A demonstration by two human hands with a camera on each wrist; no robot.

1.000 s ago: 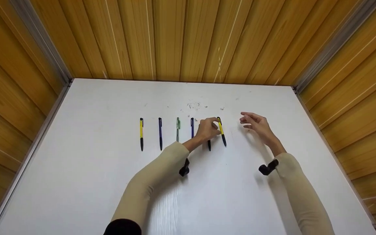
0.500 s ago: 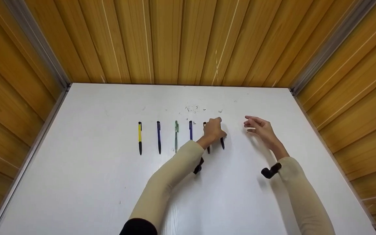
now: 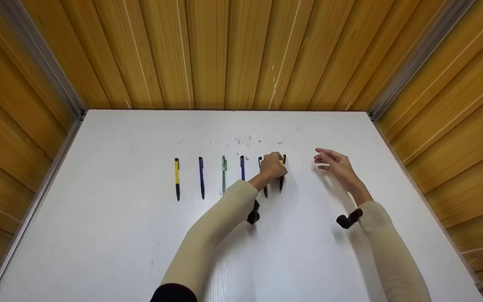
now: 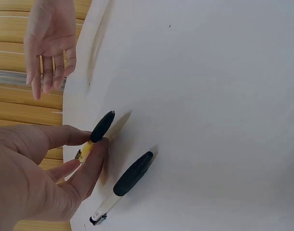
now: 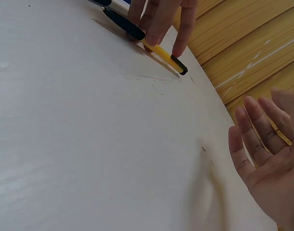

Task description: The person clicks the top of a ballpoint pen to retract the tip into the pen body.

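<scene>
My left hand [image 3: 273,166] pinches a yellow pen with a black grip [image 3: 282,184] at the right end of a row of pens. In the left wrist view, thumb and fingers hold this pen [image 4: 102,126] around its middle, with its shadow on the table beside it. A pale-barrelled pen with a black grip [image 4: 132,174] lies next to it, partly covered by the hand in the head view. My right hand [image 3: 334,164] hovers to the right of the row, holding nothing, its fingers loosely bent and spread apart in its wrist view.
Leftward along the row lie a blue pen [image 3: 242,167], a green pen [image 3: 224,173], a dark blue pen [image 3: 201,178] and another yellow-and-black pen [image 3: 177,178]. The white table [image 3: 111,235] meets yellow wood-look walls [image 3: 208,54]. Dark specks [image 3: 243,139] mark its surface behind the pens.
The left hand has shifted slightly right and closed round the yellow pen, whose lower end has swung left, bringing it nearer to parallel with the row. The right hand has hardly moved.
</scene>
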